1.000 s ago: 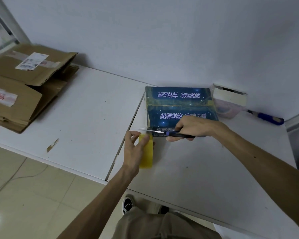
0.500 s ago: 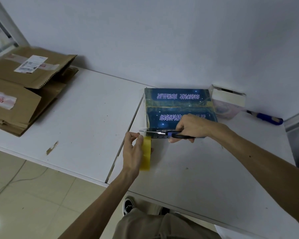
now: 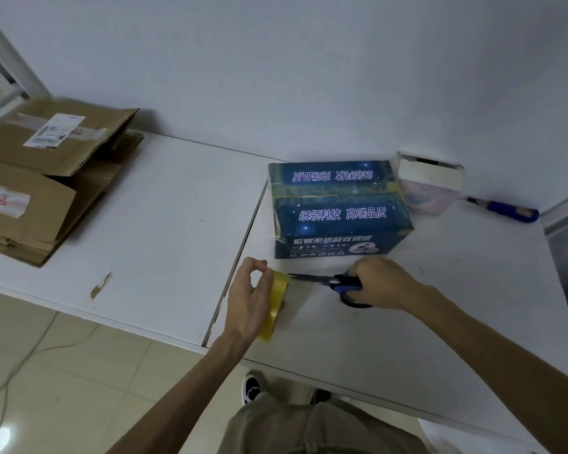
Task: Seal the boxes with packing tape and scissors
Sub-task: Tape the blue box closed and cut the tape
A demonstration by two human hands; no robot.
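Observation:
A dark blue printed box (image 3: 338, 208) stands on the white table (image 3: 164, 224), its top flaps closed with tape along the seam. In front of it my left hand (image 3: 248, 299) grips a yellow roll of packing tape (image 3: 274, 303) held on edge. My right hand (image 3: 381, 283) holds blue-handled scissors (image 3: 328, 280), blades pointing left with the tips at the roll. Both hands are a little nearer to me than the box and apart from it.
Flattened brown cardboard boxes (image 3: 43, 178) lie at the table's far left. A small white and pink carton (image 3: 428, 181) stands right of the blue box, with a blue-handled tool (image 3: 509, 212) behind it by the wall. A seam (image 3: 240, 253) splits the table.
Both hands have drawn back from the blue box toward me. The scissors, earlier at the box's front edge, now lie lower over the table by the roll.

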